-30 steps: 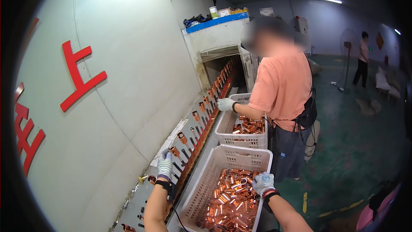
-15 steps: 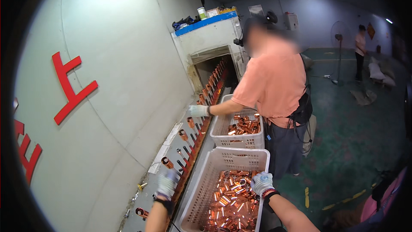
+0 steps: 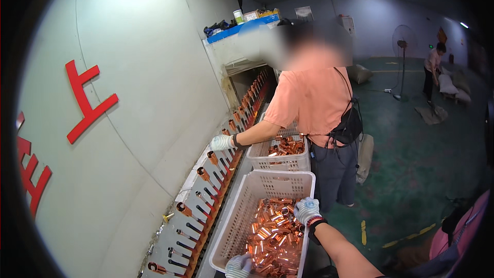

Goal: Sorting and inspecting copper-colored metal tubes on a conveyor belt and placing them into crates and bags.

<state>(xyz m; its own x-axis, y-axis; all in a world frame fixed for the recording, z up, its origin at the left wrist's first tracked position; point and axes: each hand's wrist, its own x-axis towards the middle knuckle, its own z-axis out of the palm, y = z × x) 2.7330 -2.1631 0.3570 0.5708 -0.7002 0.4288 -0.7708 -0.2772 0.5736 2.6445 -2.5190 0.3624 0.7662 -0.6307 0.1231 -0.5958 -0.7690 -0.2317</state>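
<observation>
My right hand (image 3: 307,210), in a pale striped glove, is at the right rim of the near white plastic basket (image 3: 234,203). Its fingers curl closed over the inner side beside the copper pieces, hiding whatever they hold. Low in the picture, my left hand (image 3: 239,266) reaches into the basket's near left part; its fingertips are partly lost among the shiny short copper tubes (image 3: 275,234). Left of the basket runs a row of slanted dark pegs (image 3: 198,211). Some carry a copper tube (image 3: 183,209); several between them are bare.
A co-worker (image 3: 316,103) in an orange shirt stands ahead, one gloved hand (image 3: 222,142) at the row. Beside them is a second basket (image 3: 282,162) of copper tubes. The row runs into a box-like opening (image 3: 247,80). A brass fitting (image 3: 168,218) lies along the wall side.
My left hand has left the pegs and come down into the basket. My right hand stays near the rim. The copper-topped pegs have shifted toward me, and the co-worker's hand has moved nearer.
</observation>
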